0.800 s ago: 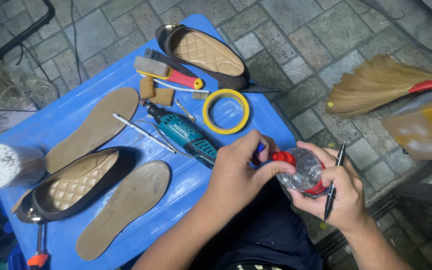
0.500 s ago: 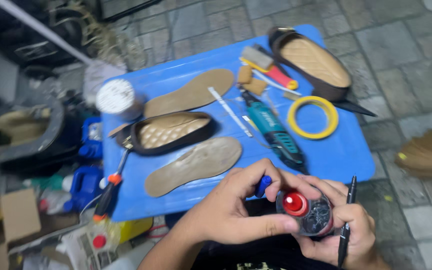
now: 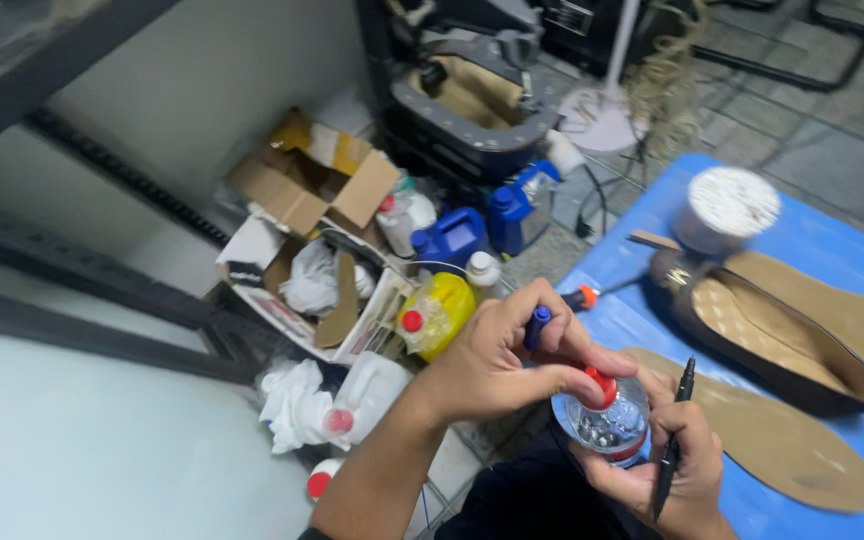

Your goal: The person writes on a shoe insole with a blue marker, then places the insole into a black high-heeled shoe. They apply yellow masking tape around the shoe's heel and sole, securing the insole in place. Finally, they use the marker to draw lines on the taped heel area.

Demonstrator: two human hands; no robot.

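Observation:
My left hand (image 3: 507, 365) pinches the red cap (image 3: 604, 384) of a small clear plastic bottle (image 3: 607, 428), with a blue-tipped pen or tool (image 3: 535, 326) tucked between its fingers. My right hand (image 3: 667, 470) cups the bottle from below and also holds a black pen (image 3: 674, 430) upright along its fingers. Both hands are at the near left edge of a blue table (image 3: 822, 250). Just right of them lie a tan insole (image 3: 782, 440) and a black flat shoe (image 3: 752, 330) with a quilted tan lining.
A round white-topped container (image 3: 727, 205) stands at the table's far end. On the floor to the left are an open cardboard box (image 3: 302, 180), blue jugs (image 3: 452, 240), a yellow bottle (image 3: 437, 315), white jugs (image 3: 362, 400) and rags. A dark shelf frame (image 3: 102, 160) runs along the wall.
The view has swung left, from the table's tools and shoes to the floor clutter. Both hands still hold the bottle, with the left hand still on the red cap.

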